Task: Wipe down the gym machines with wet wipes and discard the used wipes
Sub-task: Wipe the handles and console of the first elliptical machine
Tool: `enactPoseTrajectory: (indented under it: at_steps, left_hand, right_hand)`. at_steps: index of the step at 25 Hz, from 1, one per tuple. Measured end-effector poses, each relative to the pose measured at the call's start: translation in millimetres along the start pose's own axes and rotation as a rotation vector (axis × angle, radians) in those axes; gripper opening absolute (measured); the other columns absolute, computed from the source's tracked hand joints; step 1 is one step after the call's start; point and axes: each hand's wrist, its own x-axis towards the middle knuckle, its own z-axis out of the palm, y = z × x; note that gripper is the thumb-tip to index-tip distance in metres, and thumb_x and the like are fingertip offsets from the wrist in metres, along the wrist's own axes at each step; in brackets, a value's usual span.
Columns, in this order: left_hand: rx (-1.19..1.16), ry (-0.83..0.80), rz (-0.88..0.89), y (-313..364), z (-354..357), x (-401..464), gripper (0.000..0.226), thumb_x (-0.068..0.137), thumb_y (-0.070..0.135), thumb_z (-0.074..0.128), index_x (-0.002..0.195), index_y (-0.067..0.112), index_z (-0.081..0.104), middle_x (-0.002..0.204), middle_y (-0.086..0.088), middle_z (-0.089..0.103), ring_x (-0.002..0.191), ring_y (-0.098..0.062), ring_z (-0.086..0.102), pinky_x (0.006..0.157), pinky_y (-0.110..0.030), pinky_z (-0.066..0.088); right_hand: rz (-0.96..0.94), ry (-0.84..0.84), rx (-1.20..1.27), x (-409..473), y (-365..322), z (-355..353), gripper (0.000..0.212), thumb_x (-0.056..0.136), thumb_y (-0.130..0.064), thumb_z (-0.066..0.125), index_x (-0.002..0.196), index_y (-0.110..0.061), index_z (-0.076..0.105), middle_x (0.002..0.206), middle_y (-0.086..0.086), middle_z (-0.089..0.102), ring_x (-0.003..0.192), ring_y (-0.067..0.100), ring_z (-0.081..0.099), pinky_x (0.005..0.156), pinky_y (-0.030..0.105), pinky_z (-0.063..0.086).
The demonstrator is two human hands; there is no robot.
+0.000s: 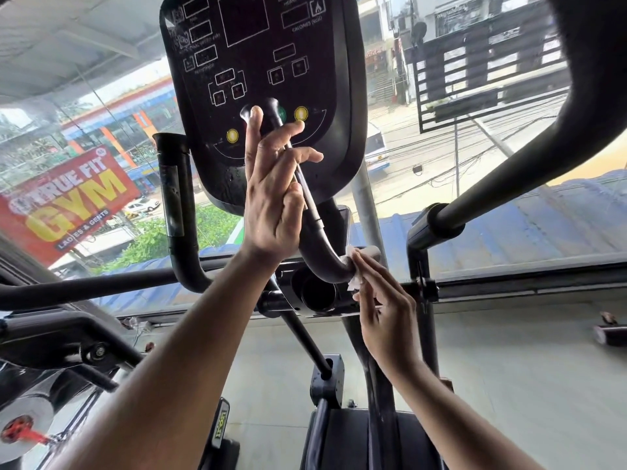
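A black cardio machine fills the view, with its dark console (261, 62) straight ahead. In front of the console rises a curved black inner handlebar (322, 245). My left hand (274, 195) grips the upper part of that bar, fingers partly spread around it. My right hand (380, 310) presses a crumpled white wet wipe (354, 269) against the bend at the bar's lower end. A matching upright handlebar (176, 198) stands to the left, untouched.
A thick moving arm (509, 174) of the machine crosses the upper right. A round cup holder (314, 291) sits under the console. A window behind shows a street and a red gym banner (64, 201). Another machine (51, 351) stands at the left, over a pale floor (526, 385).
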Motion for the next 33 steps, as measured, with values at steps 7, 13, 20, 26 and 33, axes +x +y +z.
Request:
enactPoseTrajectory:
  at_steps: [7,13,20,26,33]
  left_hand:
    - [-0.012,-0.002,-0.013,-0.9,1.2,-0.1,0.052,0.092,0.022,0.027,0.103,-0.003,0.072,0.137,-0.025,0.057,0.149,-0.054,0.019,0.127,-0.056,0.009]
    - [0.013,0.002,-0.006,-2.0,1.5,-1.0,0.058,0.099,0.03,0.026,0.11,-0.005,0.071,0.137,-0.026,0.057,0.147,-0.057,0.023,0.126,-0.056,0.009]
    - [0.066,-0.044,-0.024,3.3,-4.3,1.6,0.055,0.092,0.023,0.032,0.124,-0.005,0.068,0.142,-0.025,0.054,0.149,-0.057,0.024,0.127,-0.059,0.011]
    - [0.106,-0.07,-0.046,7.2,-6.4,1.8,0.053,0.092,0.025,0.04,0.128,-0.003,0.066,0.144,-0.024,0.053,0.151,-0.052,0.022,0.128,-0.057,0.01]
    - [0.098,-0.089,-0.053,9.6,-7.7,2.0,0.052,0.096,0.027,0.039,0.128,-0.002,0.067,0.146,-0.024,0.052,0.151,-0.056,0.02,0.128,-0.051,0.008]
  right_hand:
    - [0.239,-0.259,-0.187,60.2,20.3,-3.4,0.033,0.094,-0.002,0.06,0.117,-0.018,0.077,0.118,-0.006,0.075,0.109,0.007,0.069,0.102,0.028,0.052]
    - [0.039,-0.026,-0.078,11.4,19.1,1.1,0.039,0.096,0.008,0.058,0.131,-0.007,0.068,0.131,-0.001,0.069,0.125,0.006,0.062,0.11,0.023,0.045]
    - [0.252,-0.295,-0.347,64.5,42.5,1.7,0.034,0.096,-0.007,0.057,0.123,-0.02,0.074,0.117,-0.003,0.076,0.112,0.023,0.064,0.097,0.028,0.05]
    - [0.132,-0.136,-0.23,29.9,32.6,-8.0,0.035,0.098,-0.01,0.063,0.131,-0.02,0.07,0.124,-0.015,0.069,0.107,0.002,0.059,0.098,0.0,0.033]
    - [0.302,-0.385,-0.392,78.6,92.4,0.9,0.025,0.101,-0.011,0.056,0.116,-0.015,0.077,0.105,0.006,0.067,0.091,0.019,0.067,0.092,0.027,0.054]
